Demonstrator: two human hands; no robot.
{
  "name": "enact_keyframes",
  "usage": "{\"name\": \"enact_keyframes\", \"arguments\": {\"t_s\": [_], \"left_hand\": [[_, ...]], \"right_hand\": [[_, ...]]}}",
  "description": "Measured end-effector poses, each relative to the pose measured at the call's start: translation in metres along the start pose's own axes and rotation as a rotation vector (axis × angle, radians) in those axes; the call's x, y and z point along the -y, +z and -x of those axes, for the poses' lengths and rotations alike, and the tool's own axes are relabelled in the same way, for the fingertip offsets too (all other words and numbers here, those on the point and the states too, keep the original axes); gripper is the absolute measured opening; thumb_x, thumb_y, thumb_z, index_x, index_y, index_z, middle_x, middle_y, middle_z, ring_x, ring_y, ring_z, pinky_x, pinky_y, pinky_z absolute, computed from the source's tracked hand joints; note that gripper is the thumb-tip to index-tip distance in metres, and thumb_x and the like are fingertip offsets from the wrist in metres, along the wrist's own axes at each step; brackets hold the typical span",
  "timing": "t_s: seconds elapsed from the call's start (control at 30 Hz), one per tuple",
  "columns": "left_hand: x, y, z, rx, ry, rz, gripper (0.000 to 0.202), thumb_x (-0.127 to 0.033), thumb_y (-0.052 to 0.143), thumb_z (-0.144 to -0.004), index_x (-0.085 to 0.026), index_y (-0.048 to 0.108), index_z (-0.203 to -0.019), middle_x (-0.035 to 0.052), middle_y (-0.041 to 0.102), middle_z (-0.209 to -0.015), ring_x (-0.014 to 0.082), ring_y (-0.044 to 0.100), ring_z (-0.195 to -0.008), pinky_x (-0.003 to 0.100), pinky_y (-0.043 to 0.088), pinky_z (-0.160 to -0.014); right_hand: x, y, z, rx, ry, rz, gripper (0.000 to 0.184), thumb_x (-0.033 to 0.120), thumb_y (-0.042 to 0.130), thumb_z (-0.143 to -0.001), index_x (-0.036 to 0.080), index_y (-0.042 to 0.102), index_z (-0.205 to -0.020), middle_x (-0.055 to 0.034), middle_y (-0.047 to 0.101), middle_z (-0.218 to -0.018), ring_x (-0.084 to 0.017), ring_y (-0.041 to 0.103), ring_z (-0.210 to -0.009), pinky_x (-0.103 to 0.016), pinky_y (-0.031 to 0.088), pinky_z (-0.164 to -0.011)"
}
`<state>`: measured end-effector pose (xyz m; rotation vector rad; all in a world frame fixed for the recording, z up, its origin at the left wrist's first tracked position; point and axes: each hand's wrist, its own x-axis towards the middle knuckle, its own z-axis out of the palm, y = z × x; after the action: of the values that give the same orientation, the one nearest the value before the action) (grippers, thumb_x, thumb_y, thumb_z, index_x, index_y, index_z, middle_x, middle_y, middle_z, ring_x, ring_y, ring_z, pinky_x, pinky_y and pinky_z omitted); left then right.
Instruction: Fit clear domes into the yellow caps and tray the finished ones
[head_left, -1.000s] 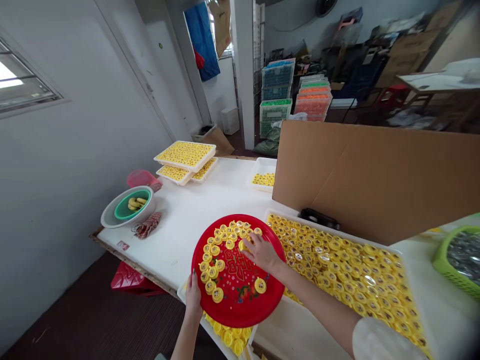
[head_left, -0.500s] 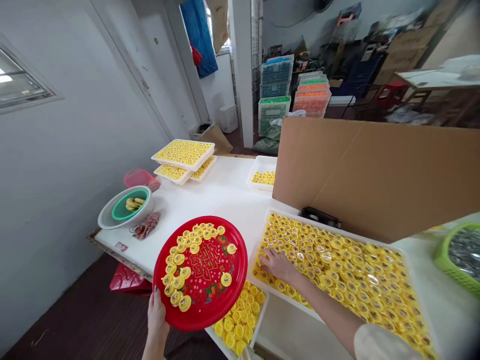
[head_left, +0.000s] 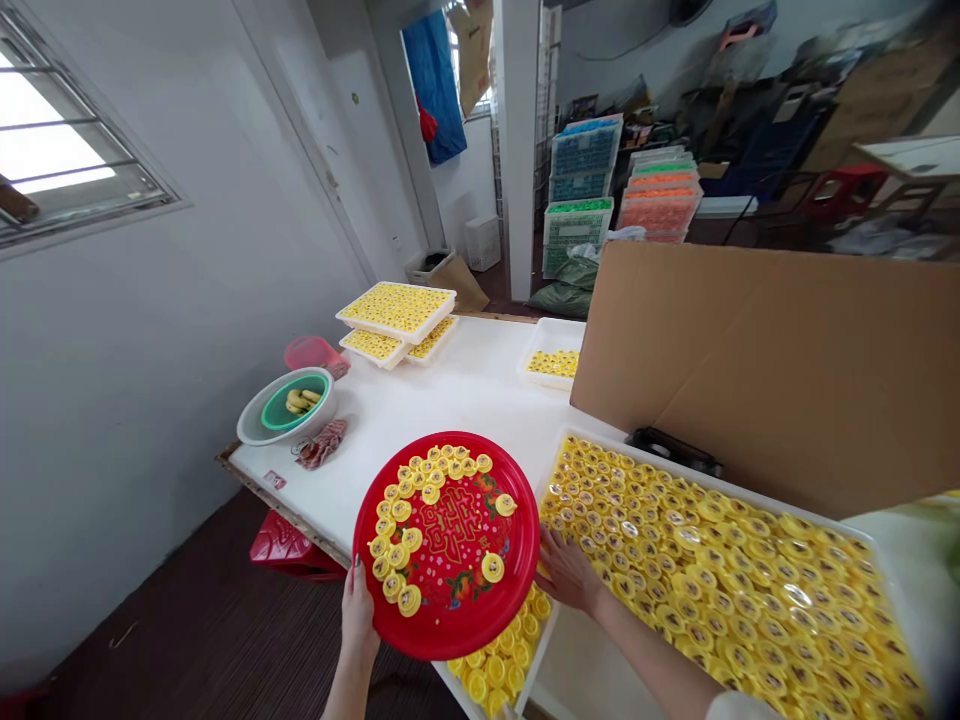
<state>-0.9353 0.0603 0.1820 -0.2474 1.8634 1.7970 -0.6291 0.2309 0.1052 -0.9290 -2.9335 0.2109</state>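
Observation:
My left hand (head_left: 358,625) grips the lower left rim of a round red plastic plate (head_left: 450,620). Yellow bottle caps (head_left: 401,510) lie in an arc along the plate's upper and left edge, around a gold double-happiness pattern. My right hand (head_left: 568,572) rests with spread fingers on the near corner of a large white tray (head_left: 720,482) packed with yellow caps. Below the plate, a white tray (head_left: 537,665) of loose yellow caps is partly hidden.
A white table (head_left: 450,400) holds stacked trays of yellow caps (head_left: 396,310), a small tray of caps (head_left: 551,365), and a grey basin (head_left: 286,405) with a green bowl. A cardboard sheet (head_left: 765,380) stands behind the large tray. A red stool (head_left: 289,545) sits below the table edge.
My right hand has left the plate for the large tray's near corner. The plate has moved left relative to that tray over the last second, and the view has shifted slightly.

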Motion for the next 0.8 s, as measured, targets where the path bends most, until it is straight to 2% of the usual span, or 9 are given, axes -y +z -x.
{"name": "enact_keyframes", "arguments": {"t_s": [0.1,0.2,0.3,0.4,0.47,0.53,0.6,0.7,0.8], "left_hand": [[0.003,0.005,0.0,0.05,-0.046,0.015,0.032,-0.029,0.048,-0.097,-0.023,0.055,-0.128,0.0098,0.073,-0.11,0.0212,0.074,-0.083,0.038,0.059,-0.081],[0.006,0.011,0.003,0.083,-0.069,0.017,0.034,-0.032,0.049,-0.097,-0.024,0.054,-0.129,0.0103,0.071,-0.116,0.0225,0.073,-0.089,0.039,0.059,-0.081],[0.013,0.023,0.01,0.115,-0.082,0.006,0.034,-0.033,0.049,-0.097,-0.025,0.054,-0.13,0.0106,0.068,-0.122,0.0238,0.072,-0.096,0.039,0.059,-0.083],[0.025,0.041,0.023,0.163,-0.096,-0.016,0.038,-0.037,0.048,-0.097,-0.024,0.052,-0.133,0.0112,0.065,-0.128,0.0246,0.069,-0.104,0.036,0.058,-0.085],[0.033,0.055,0.036,0.197,-0.114,-0.039,0.043,-0.041,0.048,-0.096,-0.023,0.05,-0.135,0.0118,0.064,-0.13,0.0253,0.068,-0.108,0.036,0.057,-0.087],[0.041,0.07,0.051,0.222,-0.126,-0.066,0.046,-0.042,0.047,-0.095,-0.023,0.049,-0.137,0.0117,0.061,-0.134,0.0251,0.065,-0.114,0.034,0.056,-0.091],[0.047,0.083,0.066,0.235,-0.128,-0.096,0.046,-0.041,0.046,-0.096,-0.022,0.048,-0.138,0.011,0.056,-0.141,0.0235,0.058,-0.123,0.031,0.053,-0.096],[0.051,0.098,0.084,0.254,-0.13,-0.134,0.047,-0.038,0.046,-0.096,-0.019,0.047,-0.139,0.011,0.048,-0.148,0.0218,0.049,-0.132,0.028,0.049,-0.101],[0.05,0.107,0.094,0.278,-0.141,-0.158,0.049,-0.037,0.046,-0.096,-0.016,0.046,-0.14,0.0126,0.046,-0.149,0.0226,0.049,-0.133,0.028,0.048,-0.102]], "right_hand": [[-0.016,-0.017,0.006,-0.087,0.016,-0.031,0.047,0.046,0.054,-0.086,0.022,0.059,-0.127,-0.0174,0.057,-0.134,-0.036,0.057,-0.109,-0.049,0.05,-0.08],[-0.032,-0.049,0.014,-0.225,0.116,-0.051,0.047,0.033,0.041,-0.094,0.016,0.049,-0.136,-0.0209,0.051,-0.137,-0.037,0.049,-0.123,-0.056,0.043,-0.094],[-0.024,-0.082,0.015,-0.304,0.123,-0.085,0.057,0.036,0.039,-0.096,0.014,0.032,-0.148,-0.0195,0.038,-0.149,-0.034,0.032,-0.139,-0.054,0.032,-0.108],[0.012,-0.097,0.009,-0.142,-0.085,-0.205,0.098,0.061,0.063,-0.078,0.023,0.015,-0.155,-0.0135,0.01,-0.162,-0.038,0.011,-0.146,-0.056,0.029,-0.111],[0.037,-0.098,0.0,0.013,-0.196,-0.249,0.114,0.063,0.072,-0.067,0.028,0.01,-0.155,-0.0136,0.002,-0.163,-0.042,0.005,-0.146,-0.06,0.025,-0.111],[0.054,-0.094,-0.012,0.086,-0.252,-0.245,0.11,0.055,0.074,-0.069,0.03,0.01,-0.155,-0.014,0.001,-0.163,-0.044,0.005,-0.146,-0.062,0.02,-0.112],[0.061,-0.091,-0.026,0.079,-0.296,-0.23,0.098,0.049,0.068,-0.075,0.03,0.013,-0.155,-0.0136,0.003,-0.163,-0.043,0.006,-0.146,-0.062,0.017,-0.113],[0.058,-0.089,-0.048,0.046,-0.337,-0.216,0.087,0.05,0.059,-0.081,0.029,0.018,-0.154,-0.0133,0.012,-0.162,-0.044,0.009,-0.145,-0.065,0.015,-0.111],[0.049,-0.089,-0.058,0.038,-0.33,-0.203,0.082,0.052,0.056,-0.082,0.026,0.024,-0.153,-0.0145,0.022,-0.16,-0.045,0.012,-0.144,-0.068,0.019,-0.107]]}}
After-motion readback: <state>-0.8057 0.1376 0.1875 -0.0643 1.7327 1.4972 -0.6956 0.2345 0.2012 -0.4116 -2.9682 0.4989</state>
